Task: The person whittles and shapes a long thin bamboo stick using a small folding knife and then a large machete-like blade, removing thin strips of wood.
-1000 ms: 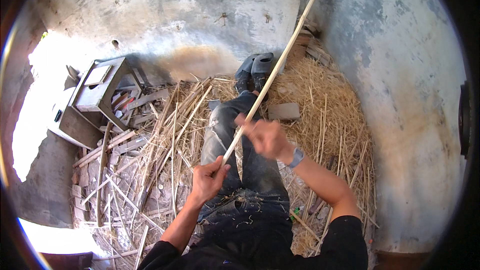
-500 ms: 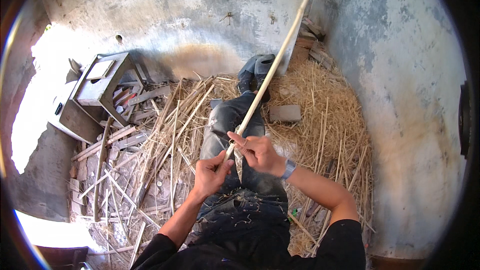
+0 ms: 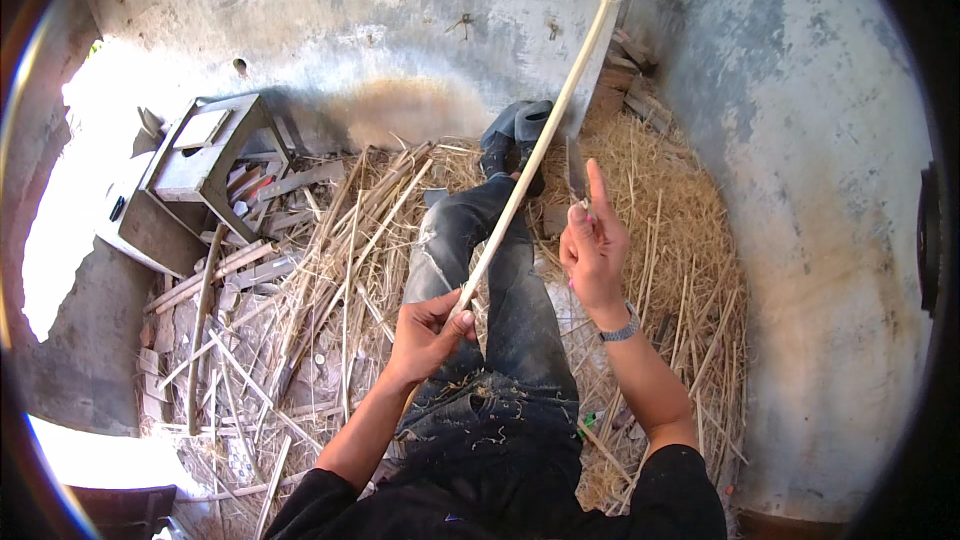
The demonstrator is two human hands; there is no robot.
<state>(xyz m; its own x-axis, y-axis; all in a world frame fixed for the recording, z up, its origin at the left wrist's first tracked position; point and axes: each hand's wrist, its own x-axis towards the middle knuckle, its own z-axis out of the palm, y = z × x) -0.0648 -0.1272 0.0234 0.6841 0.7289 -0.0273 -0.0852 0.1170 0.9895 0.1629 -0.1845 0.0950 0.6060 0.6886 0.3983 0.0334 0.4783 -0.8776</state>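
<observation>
My left hand is closed round the lower end of a long pale wooden stick. The stick slants up and away to the right, past the top edge of the view. To the right of it, apart from the stick, my right hand grips a small knife with its blade pointing up. Its index finger stretches upward beside the blade. Most of the knife's handle is hidden in the fingers. My outstretched legs in worn jeans lie beneath the stick, with shavings scattered on the cloth.
Shavings cover the floor at right. Several loose sticks lie to the left of my legs. A wooden stool stands at far left beside scrap wood. Stained walls rise ahead and at right.
My right hand has moved off the stick, up and to the right, and the knife blade now shows. My left hand keeps its hold; the stick's far end has shifted up out of view.
</observation>
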